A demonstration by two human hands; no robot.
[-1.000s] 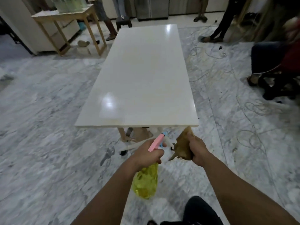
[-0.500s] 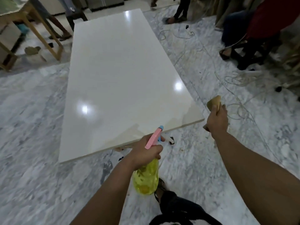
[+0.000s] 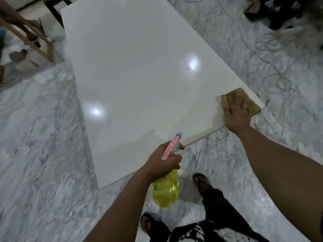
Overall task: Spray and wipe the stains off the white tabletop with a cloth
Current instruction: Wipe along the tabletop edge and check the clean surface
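Observation:
The white tabletop stretches away from me, glossy with two light reflections and a small dark speck near the right one. My right hand lies flat on a tan cloth pressed onto the table's near right corner. My left hand grips a yellow spray bottle by its pink trigger head, whose blue nozzle points over the table's near edge. The bottle hangs just off the table, above the floor.
Grey marble floor surrounds the table. Loose cables coil on the floor to the right. A wooden frame table stands at the far left. Other people's feet show at the top right. My own sandalled feet are below.
I have stepped closer to the table. My right hand went from holding the cloth in the air beside the corner to pressing it flat on the tabletop. The spray bottle stays in my left hand.

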